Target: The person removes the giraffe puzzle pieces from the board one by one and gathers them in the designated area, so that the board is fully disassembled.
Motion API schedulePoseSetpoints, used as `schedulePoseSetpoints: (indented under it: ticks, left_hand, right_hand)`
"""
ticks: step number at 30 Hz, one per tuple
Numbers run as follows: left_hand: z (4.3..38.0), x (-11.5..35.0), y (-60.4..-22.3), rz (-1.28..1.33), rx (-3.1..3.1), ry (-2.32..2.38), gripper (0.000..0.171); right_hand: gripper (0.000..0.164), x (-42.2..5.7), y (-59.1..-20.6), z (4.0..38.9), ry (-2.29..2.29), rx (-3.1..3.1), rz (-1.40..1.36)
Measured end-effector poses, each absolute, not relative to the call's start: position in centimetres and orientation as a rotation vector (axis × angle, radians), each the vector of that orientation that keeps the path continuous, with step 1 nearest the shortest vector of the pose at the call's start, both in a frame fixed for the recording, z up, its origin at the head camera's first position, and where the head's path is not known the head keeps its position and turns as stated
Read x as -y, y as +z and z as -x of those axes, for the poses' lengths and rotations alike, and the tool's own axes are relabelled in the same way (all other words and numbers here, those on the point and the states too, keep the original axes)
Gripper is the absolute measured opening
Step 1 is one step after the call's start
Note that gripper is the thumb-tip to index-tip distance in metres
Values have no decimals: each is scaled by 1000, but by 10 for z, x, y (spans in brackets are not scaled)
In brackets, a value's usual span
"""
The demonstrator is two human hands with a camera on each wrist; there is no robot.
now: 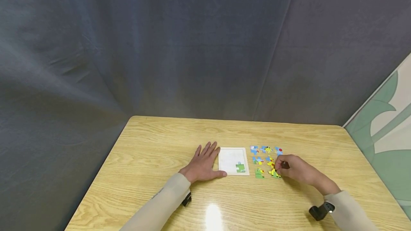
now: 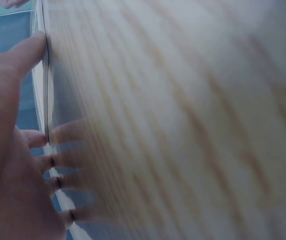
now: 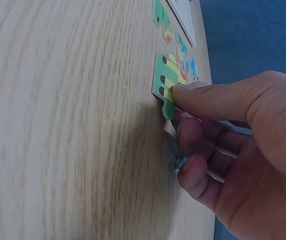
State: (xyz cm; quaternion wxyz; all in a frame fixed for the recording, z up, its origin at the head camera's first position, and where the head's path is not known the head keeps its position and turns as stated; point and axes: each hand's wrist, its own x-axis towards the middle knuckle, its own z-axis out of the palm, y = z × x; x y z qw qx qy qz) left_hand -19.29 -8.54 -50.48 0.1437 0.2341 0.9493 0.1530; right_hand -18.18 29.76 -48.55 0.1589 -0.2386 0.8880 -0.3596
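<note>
My left hand [image 1: 203,165] lies with its fingers spread at the left side of a white square puzzle tray [image 1: 233,148], thumb at the near left corner. Inside the tray, one green puzzle piece [image 1: 240,168] sits at the lower right. Right of the tray, my right hand [image 1: 298,170] pinches the edge of a green and yellow puzzle piece [image 3: 165,82] between thumb and fingers. That piece is tilted up at its near edge in the right wrist view. The left wrist view shows the thumb [image 2: 25,55] along the table edge.
Several loose puzzle pieces in blue, yellow and green lie in rows between tray and right hand, among them a blue piece with a red dot [image 1: 278,150] and a green piece [image 1: 259,173]. The wooden table [image 1: 160,145] meets a dark curtain [image 1: 199,63] behind.
</note>
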Motion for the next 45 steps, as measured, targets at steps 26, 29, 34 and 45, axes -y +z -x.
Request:
schedulePoseSetpoints:
  ticks: [26, 29, 34, 45]
  left_hand:
    - [193, 85, -506, -687, -2746, 472, 101]
    - [193, 84, -507, -690, -2748, 468, 101]
    - [193, 83, -508, -689, -2748, 456, 101]
    - [193, 83, -507, -677, -2753, 439, 101]
  right_hand:
    - [10, -262, -480, 190, -1020, -2573, 679]
    - [8, -250, -477, 192, -1061, -2536, 694]
    - [9, -230, -473, 195, -1050, -2535, 751]
    - [22, -205, -477, 201, -972, -2511, 932]
